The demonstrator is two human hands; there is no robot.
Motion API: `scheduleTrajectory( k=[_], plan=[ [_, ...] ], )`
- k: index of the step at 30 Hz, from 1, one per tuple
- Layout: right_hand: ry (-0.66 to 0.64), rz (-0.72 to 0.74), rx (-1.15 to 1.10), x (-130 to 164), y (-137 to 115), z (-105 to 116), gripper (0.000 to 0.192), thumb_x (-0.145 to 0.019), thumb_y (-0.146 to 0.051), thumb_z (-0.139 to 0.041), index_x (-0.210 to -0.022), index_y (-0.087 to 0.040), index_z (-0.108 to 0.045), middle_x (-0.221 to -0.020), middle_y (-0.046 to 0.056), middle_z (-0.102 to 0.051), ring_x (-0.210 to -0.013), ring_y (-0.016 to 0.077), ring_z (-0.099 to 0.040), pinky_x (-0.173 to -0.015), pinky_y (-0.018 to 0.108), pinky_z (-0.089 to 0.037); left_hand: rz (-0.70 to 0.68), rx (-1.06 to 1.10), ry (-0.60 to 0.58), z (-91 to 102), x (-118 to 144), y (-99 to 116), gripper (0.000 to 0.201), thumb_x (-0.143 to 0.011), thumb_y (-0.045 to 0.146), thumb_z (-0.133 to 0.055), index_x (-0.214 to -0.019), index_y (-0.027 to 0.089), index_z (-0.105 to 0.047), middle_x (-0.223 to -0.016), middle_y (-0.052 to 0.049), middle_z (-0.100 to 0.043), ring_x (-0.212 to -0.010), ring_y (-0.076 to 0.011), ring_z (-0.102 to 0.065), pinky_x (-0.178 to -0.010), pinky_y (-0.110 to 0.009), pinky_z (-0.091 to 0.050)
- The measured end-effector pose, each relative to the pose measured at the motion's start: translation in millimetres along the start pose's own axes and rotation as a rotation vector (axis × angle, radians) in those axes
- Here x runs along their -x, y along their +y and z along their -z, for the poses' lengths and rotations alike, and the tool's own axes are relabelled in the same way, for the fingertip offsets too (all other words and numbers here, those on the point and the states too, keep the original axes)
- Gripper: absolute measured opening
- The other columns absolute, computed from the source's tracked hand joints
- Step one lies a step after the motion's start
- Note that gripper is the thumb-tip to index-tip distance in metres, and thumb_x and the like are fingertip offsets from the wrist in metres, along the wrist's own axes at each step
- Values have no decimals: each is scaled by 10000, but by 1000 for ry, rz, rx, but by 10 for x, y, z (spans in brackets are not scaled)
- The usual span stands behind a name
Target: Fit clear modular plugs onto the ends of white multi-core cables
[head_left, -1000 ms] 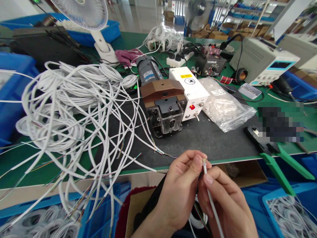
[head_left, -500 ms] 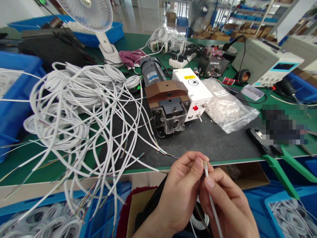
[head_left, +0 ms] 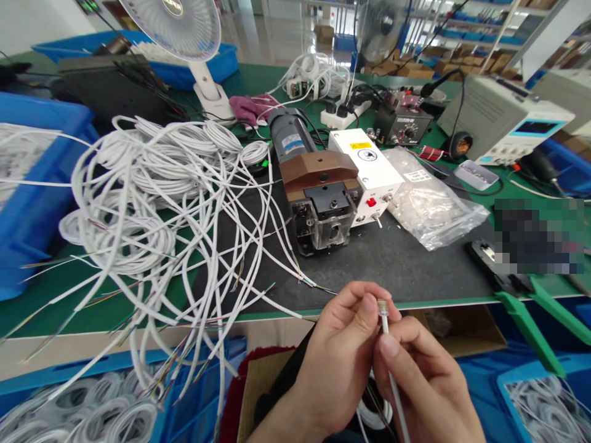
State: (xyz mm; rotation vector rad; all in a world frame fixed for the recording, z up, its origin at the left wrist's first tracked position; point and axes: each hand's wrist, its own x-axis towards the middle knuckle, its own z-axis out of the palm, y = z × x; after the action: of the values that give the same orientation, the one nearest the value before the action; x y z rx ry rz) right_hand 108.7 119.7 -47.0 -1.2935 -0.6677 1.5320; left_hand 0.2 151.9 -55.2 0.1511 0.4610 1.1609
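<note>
One boxy clear plug (head_left: 382, 307), left hand (head_left: 339, 354); slim white cable (head_left: 396, 397), right hand (head_left: 427, 378).

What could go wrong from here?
The clear modular plug in the left hand might slip off the white cable in the right hand if unsecured; I can't tell.
The green-handled crimping tool could get knocked down, since its handles overhang the bench.
The tangled cable pile may snag.

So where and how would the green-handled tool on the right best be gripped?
Probably by its splayed green handles, from the near side with the right hand, the closer one: they jut past the bench's front edge, while the dark head lies on it.
</note>
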Motion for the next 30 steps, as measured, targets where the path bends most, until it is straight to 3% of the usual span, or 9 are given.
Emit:
scheduleTrajectory(
  k=[3,9,17,20,24,30],
  plan=[
    [-19,8,10,-13,9,5,374,-871,-473,-907,-727,-194,-705,-608,-33,-483,-544,98,-368,-488,221,-283,5,4,-7,6,-2,8,160,-1073,297,-699,-998,158,-717,-902,-24,-658,-690,-82,-553,-652,-196,-453],
    [78,-34,3,33,-56,-107,392,-802,-489,-955,-695,-195,-718,-617,-28,-495,-571,105,-372,-517,232,-299,-6,-13,0,21,5,18,188,-1069,304,-707,-968,146,-695,-868,-21,-637,-690,-84,-536,-631,-190,-440],
    [34,-17,53,12,-15,-92,387,-827,-509,-934,-726,-193,-734,-656,-7,-557,-600,117,-446,-559,236,-349,12,-1,34,30,35,33,172,-1063,333,-713,-1034,163,-705,-877,-15,-631,-659,-86,-520,-570,-195,-418],
    [-15,4,64,8,2,-76,362,-858,-500,-908,-745,-198,-744,-660,-4,-577,-590,116,-455,-555,235,-355,-18,4,60,55,36,51,196,-1076,346,-699,-1135,162,-733,-933,-39,-687,-743,-102,-599,-667,-202,-483],
    [-19,14,139,-33,-102,-113,369,-881,-514,-883,-737,-208,-735,-648,-14,-556,-589,119,-432,-544,246,-347,-93,-107,155,116,81,68,252,-1120,356,-619,-1151,145,-754,-1029,-82,-741,-977,-164,-669,-954,-280,-518],
    [-153,174,370,-410,-308,-276,334,-965,-463,-802,-762,-211,-722,-671,-16,-614,-611,129,-488,-554,262,-367,-239,-406,280,265,291,-43,265,-1102,428,-643,-1102,178,-729,-1037,-75,-759,-956,-198,-673,-909,-309,-495]
  ],
)
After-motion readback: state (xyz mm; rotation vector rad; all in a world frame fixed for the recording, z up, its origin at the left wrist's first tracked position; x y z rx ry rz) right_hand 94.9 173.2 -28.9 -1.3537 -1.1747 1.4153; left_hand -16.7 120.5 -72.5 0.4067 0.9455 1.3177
